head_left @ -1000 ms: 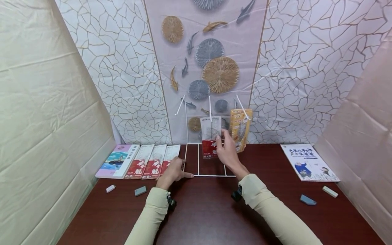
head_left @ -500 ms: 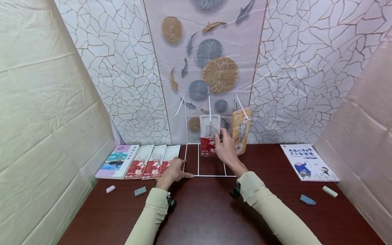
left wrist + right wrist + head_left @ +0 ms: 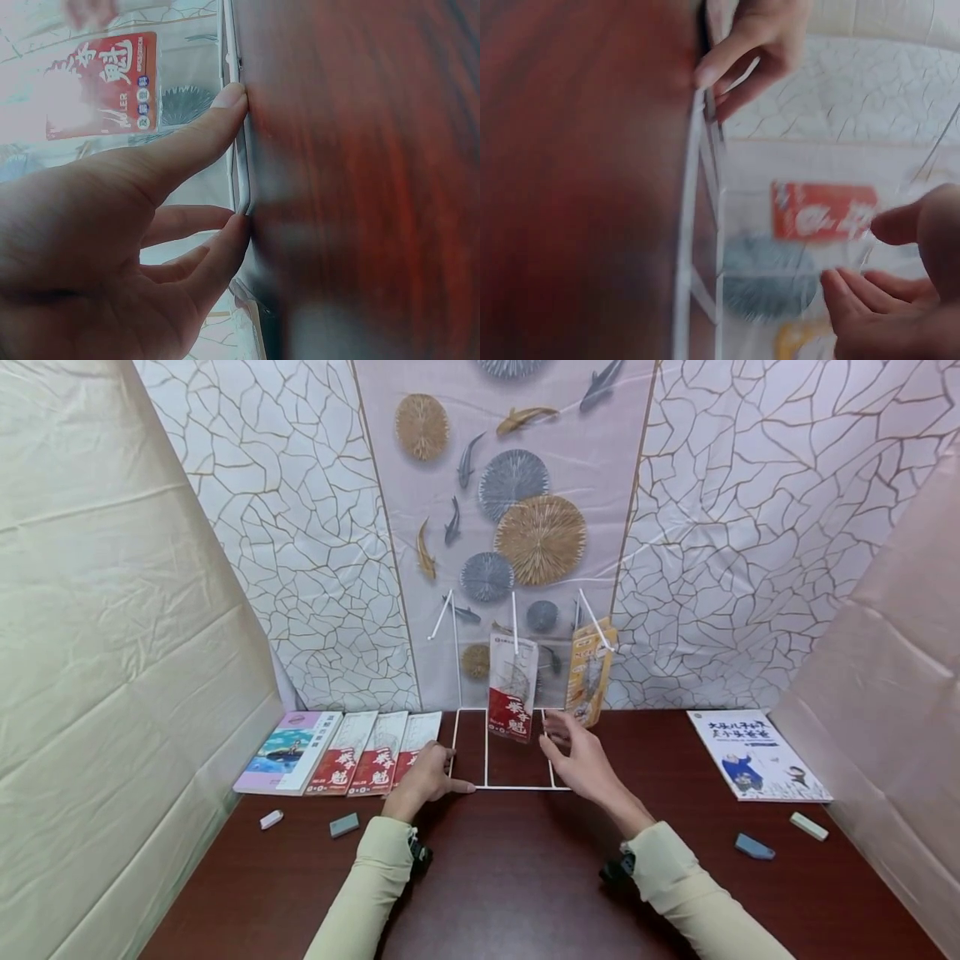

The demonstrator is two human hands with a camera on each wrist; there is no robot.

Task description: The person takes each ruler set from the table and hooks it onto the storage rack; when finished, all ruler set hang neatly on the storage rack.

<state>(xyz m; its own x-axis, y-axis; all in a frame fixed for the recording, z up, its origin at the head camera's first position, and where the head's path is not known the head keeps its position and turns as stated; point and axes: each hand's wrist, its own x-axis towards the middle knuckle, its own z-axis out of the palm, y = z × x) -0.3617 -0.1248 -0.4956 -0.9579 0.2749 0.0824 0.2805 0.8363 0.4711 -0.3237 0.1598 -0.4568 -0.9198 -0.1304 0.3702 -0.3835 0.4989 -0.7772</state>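
A red-and-white ruler set packet [image 3: 512, 685] hangs from the middle hook of a white wire rack [image 3: 517, 788], tilted a little. My right hand [image 3: 581, 752] is just right of the packet, fingers apart from it and nothing between them; the right wrist view shows the gap between thumb and fingers [image 3: 847, 289]. At the rack's front left corner my left hand [image 3: 427, 777] holds the base wire, thumb on the front bar and fingertips at the corner in the left wrist view. Yellow packets [image 3: 588, 672] hang on the right hook; the left hook [image 3: 441, 617] is bare.
Left of the rack lie several more red-and-white packets [image 3: 341, 756] and a pink-and-blue book [image 3: 288, 753]. A white book [image 3: 757, 756] lies at the right. Small erasers, such as a grey one [image 3: 344, 826] and a blue one [image 3: 753, 847], lie nearer the front.
My right hand has let go of the ruler set packet and moved down and right. The packet now hangs by itself, turned slightly. My left hand has stayed on the rack.
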